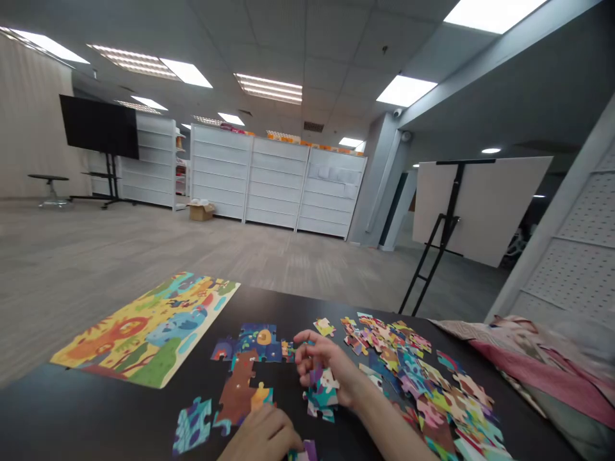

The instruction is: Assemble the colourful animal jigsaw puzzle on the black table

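My left hand (264, 436) is at the lower middle, fingers bent downward, with a purple puzzle piece (308, 451) coming out from under its fingertips. To its right, my right hand (327, 365) is raised with curled fingers, and a few joined-looking purple, white and teal puzzle pieces (321, 398) sit against its palm. Between and beyond the hands lies a partly joined puzzle (239, 384) with a brown animal shape and a dark blue upper part. One small piece (287, 351) at its right edge is close to my right fingertips. A teal spotted piece (192, 426) lies apart at the left.
A colourful picture sheet (158, 326) lies at the table's left. Loose puzzle pieces (413, 374) are heaped on the right of the black table (283, 307). Cloth and plastic (542, 365) rest at the right edge. Beyond stand white shelves (276, 182) and an easel board (480, 205).
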Available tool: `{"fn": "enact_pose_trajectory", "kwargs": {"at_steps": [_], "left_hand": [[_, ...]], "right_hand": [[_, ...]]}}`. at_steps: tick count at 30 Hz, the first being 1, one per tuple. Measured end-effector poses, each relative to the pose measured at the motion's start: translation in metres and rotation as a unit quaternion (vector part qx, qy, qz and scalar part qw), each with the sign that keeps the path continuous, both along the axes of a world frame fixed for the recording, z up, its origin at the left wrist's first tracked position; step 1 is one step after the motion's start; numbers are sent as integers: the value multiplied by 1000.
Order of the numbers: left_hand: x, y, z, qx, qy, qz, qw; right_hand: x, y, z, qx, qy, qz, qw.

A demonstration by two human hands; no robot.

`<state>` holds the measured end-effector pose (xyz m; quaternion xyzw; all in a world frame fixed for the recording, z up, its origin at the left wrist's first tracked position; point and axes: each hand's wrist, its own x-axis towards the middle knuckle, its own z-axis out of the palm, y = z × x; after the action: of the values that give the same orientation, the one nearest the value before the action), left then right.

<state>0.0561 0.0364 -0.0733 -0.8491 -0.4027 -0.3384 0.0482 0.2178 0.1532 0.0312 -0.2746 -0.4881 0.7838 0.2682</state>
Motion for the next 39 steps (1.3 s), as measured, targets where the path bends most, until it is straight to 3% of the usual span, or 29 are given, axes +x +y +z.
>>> {"fn": "enact_pose_trajectory", "kwargs": {"at_steps": [3, 8, 12, 20, 23, 26, 28, 30, 36, 39], "left_hand": [[3, -1, -9, 9, 37, 48, 998], [-3, -16, 20, -45, 89, 55, 994], [-6, -21, 36, -65, 108, 49, 991], [6, -27, 41, -42, 101, 102, 989], [6, -24, 35, -39, 97, 105, 989], [5, -16, 22, -19, 84, 101, 991], [5, -12, 16, -7, 91, 97, 991], [5, -11, 17, -17, 101, 88, 991], [-3, -38, 64, -163, 51, 61, 983], [-1, -45, 77, -177, 52, 69, 980]], "right_hand": [[-4, -4, -1, -4, -3, 20, 1000], [-5, -6, 1, 1, 7, 30, 1000], [-4, -7, 4, 22, 38, -21, 999], [14, -9, 10, 136, -2, -135, 981], [38, -16, 13, 240, -90, -197, 946], [61, -37, 8, 373, -287, -220, 855], [70, -56, -2, 417, -397, -212, 789], [75, -75, -11, 434, -445, -200, 758], [77, -98, -14, 424, -429, -202, 772], [74, -99, -8, 417, -419, -217, 777]]}}
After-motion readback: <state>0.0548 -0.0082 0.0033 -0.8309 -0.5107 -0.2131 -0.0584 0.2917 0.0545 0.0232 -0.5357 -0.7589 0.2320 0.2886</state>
